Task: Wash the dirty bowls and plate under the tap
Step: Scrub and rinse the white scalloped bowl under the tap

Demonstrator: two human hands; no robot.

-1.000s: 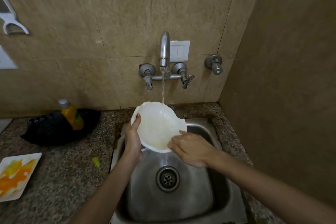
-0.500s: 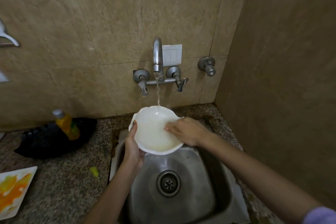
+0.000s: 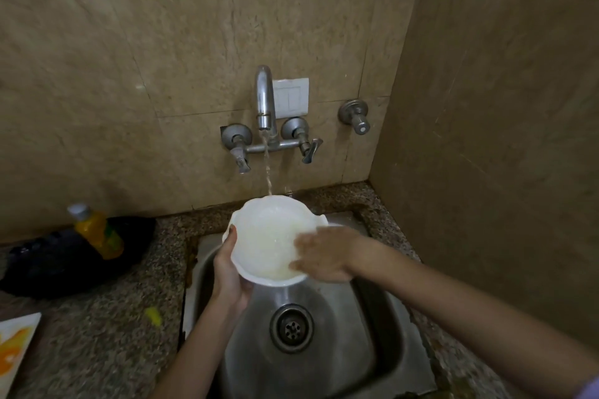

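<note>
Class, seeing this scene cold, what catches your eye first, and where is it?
A white scalloped bowl is held at centre over the steel sink, under the running chrome wall tap. The left hand grips its rim; the right hand lies on its inner right side. At left, an orange-smeared white plate lies on the speckled counter.

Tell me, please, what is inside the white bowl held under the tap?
Tap water streams in at the far edge of the white bowl, whose inside looks wet and yellowish. The right hand reaches in, hiding the right part.
</note>
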